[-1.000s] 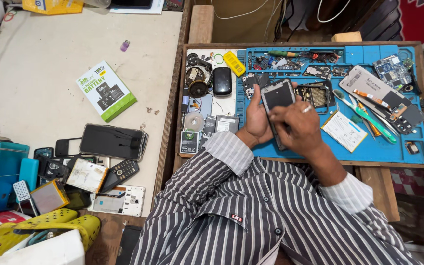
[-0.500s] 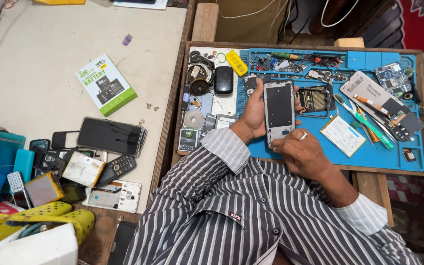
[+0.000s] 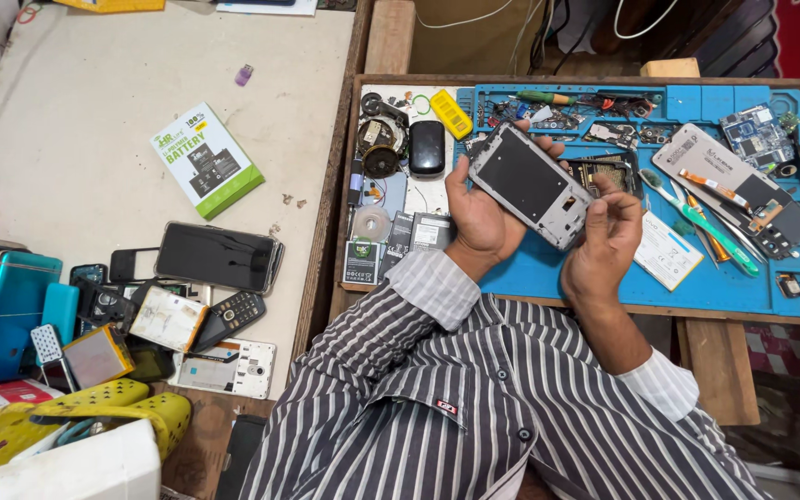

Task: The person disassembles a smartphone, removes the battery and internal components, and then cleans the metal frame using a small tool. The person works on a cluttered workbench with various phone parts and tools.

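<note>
**Phone frame held over the work mat**

The left hand (image 3: 479, 218) and right hand (image 3: 604, 241) both gripped the opened phone frame (image 3: 531, 185) by its ends, tilted up for inspection, above the blue mat (image 3: 594, 278) near its front edge.

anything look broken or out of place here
The phone held by the left hand and right hand has its back off, its frame bare. Loose parts clutter the blue mat.
</note>
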